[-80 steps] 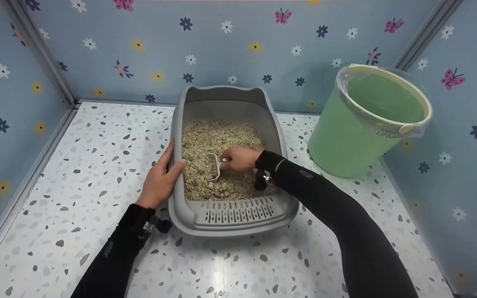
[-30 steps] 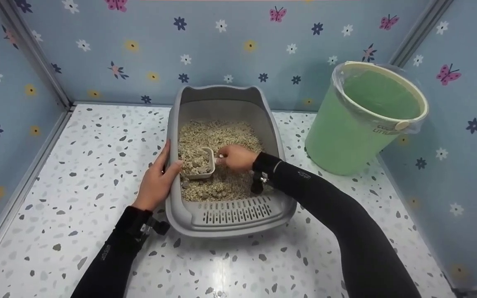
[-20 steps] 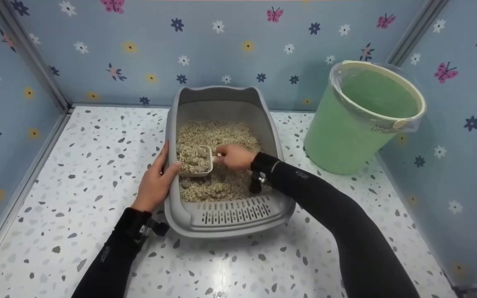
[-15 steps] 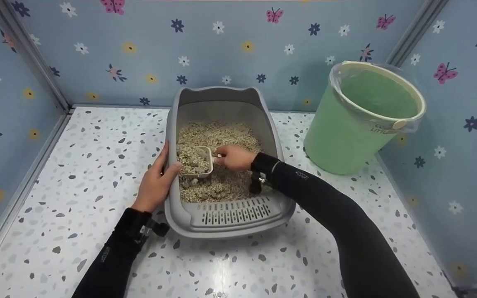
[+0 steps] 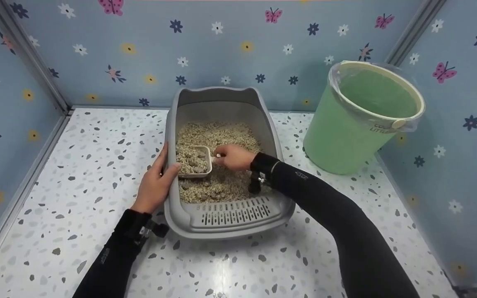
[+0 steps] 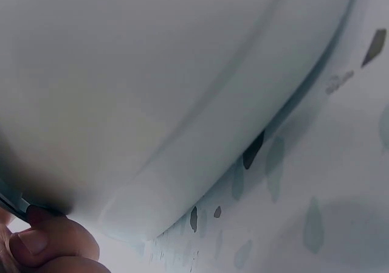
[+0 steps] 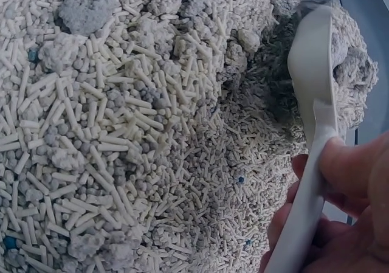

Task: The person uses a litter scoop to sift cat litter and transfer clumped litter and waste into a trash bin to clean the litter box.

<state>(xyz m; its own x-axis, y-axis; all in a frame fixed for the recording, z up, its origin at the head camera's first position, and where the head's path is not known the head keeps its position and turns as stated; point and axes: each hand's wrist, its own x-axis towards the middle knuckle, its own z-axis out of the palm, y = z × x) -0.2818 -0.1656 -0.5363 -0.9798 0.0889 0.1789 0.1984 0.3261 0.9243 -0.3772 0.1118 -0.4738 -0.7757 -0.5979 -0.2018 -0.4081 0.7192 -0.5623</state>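
A grey litter box [image 5: 230, 229] stands on the floor, holding pale pellet litter [image 5: 226, 134] with grey clumps in it. My left hand [image 5: 155, 184] grips its left rim, thumb over the top and fingers outside; the left wrist view shows curled fingers [image 6: 55, 239] at the rim's underside. The handle of a white litter scoop [image 7: 311, 72] is held in my right hand [image 5: 237, 158], thumb along it. The scoop is heaped with pellets and grey clumps [image 7: 352, 69], close over the litter at the box's left wall. Its tip is hidden behind the left thumb.
A green bin [image 5: 338, 136] with a clear plastic liner stands at the right, its mouth tilted toward me. Flower-patterned walls [image 5: 230, 41] close off the back and both sides. Speckled floor [image 5: 97, 165] surrounds the box.
The scoop has moved left through the litter to the box's left wall and come up filled with pellets and clumps. The left hand keeps its grip on the rim.
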